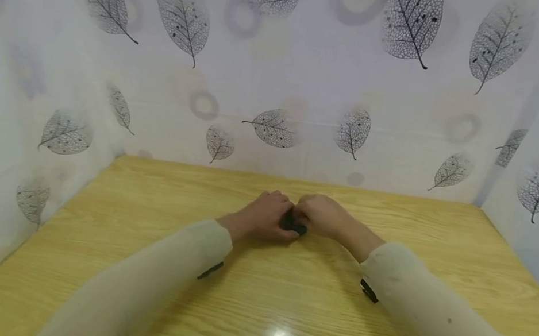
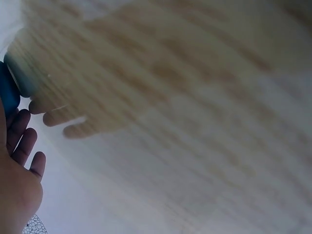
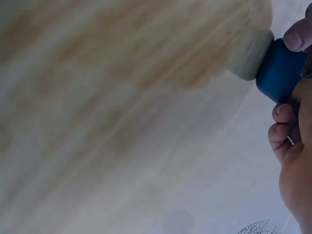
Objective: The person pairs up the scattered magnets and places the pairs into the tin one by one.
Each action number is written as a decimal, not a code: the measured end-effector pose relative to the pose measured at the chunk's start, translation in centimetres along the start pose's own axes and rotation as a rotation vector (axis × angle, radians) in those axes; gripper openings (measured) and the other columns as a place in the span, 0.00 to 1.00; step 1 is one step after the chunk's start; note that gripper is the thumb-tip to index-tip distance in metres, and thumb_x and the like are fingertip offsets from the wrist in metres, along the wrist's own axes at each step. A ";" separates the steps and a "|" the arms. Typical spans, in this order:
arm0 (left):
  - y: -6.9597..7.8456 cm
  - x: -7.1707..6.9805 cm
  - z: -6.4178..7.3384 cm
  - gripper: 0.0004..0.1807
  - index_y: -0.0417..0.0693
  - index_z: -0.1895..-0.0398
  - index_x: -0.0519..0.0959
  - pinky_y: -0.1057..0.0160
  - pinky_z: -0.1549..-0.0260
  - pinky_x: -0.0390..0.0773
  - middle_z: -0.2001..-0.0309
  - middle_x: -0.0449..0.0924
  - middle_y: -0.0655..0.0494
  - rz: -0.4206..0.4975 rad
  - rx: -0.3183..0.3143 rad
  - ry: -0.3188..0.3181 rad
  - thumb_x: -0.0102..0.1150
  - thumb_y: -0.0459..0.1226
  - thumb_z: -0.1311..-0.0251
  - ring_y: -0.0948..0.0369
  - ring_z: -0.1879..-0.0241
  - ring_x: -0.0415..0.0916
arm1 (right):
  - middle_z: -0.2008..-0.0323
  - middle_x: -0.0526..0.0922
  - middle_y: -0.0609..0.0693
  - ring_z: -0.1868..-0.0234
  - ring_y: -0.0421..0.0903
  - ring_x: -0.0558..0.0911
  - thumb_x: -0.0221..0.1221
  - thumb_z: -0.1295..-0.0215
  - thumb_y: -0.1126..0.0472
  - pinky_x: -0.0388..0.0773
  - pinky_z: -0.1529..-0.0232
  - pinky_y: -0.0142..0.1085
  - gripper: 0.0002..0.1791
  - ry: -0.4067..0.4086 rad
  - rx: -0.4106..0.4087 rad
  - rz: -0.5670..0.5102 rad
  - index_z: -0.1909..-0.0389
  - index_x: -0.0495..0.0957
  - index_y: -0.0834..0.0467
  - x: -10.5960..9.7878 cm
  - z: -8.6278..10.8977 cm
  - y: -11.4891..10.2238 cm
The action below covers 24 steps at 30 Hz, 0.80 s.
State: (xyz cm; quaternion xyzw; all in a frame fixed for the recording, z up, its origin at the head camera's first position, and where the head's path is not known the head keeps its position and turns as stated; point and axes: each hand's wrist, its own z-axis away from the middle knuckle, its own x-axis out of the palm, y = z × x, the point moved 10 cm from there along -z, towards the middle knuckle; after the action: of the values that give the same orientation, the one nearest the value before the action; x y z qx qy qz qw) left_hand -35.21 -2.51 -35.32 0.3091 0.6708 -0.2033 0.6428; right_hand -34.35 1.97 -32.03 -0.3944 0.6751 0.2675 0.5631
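Toward the back middle of the table, both hands meet at a small dark blue object with smooth, rounded edges. My left hand holds it from the left, thumb along the near side. From the right, my right hand grips it with bent fingers. The right wrist view shows the blue object close over the glossy surface, thumb on top and fingertips below. Only a slice of the object shows in the left wrist view, beside the left fingers. The hands cover much of it; its kind cannot be told.
The light wood table is glossy and mirrors the hands and the object. A pale sheet with leaf prints hangs behind it and along both sides. Small black devices sit under both sleeves at the wrists.
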 end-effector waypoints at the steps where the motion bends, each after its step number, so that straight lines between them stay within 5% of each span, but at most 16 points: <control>1: 0.0 0.0 0.0 0.30 0.45 0.48 0.79 0.53 0.50 0.70 0.52 0.81 0.52 0.001 -0.002 -0.004 0.63 0.59 0.40 0.55 0.51 0.72 | 0.74 0.78 0.45 0.73 0.41 0.76 0.64 0.40 0.67 0.77 0.67 0.37 0.07 0.003 -0.004 0.006 0.76 0.82 0.54 0.0 0.0 -0.1; 16: -0.4 -0.2 0.2 0.30 0.45 0.47 0.78 0.56 0.50 0.73 0.53 0.80 0.52 0.022 0.000 0.006 0.63 0.58 0.41 0.56 0.53 0.73 | 0.76 0.77 0.44 0.77 0.38 0.74 0.62 0.34 0.64 0.75 0.73 0.31 0.09 0.024 -0.074 0.130 0.74 0.82 0.52 0.4 0.0 -0.7; 24: -0.5 0.1 -0.1 0.31 0.45 0.47 0.78 0.58 0.50 0.74 0.53 0.78 0.53 0.066 -0.017 0.013 0.64 0.59 0.42 0.57 0.53 0.73 | 0.72 0.78 0.45 0.75 0.41 0.77 0.66 0.44 0.69 0.78 0.71 0.34 0.07 0.140 -0.163 0.143 0.70 0.82 0.53 -0.4 0.8 -1.2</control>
State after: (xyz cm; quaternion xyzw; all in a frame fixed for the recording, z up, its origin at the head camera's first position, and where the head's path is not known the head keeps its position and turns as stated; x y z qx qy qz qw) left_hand -35.55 -2.79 -35.51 0.3271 0.6660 -0.1741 0.6474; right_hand -32.93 2.03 -31.73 -0.4073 0.7153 0.3328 0.4601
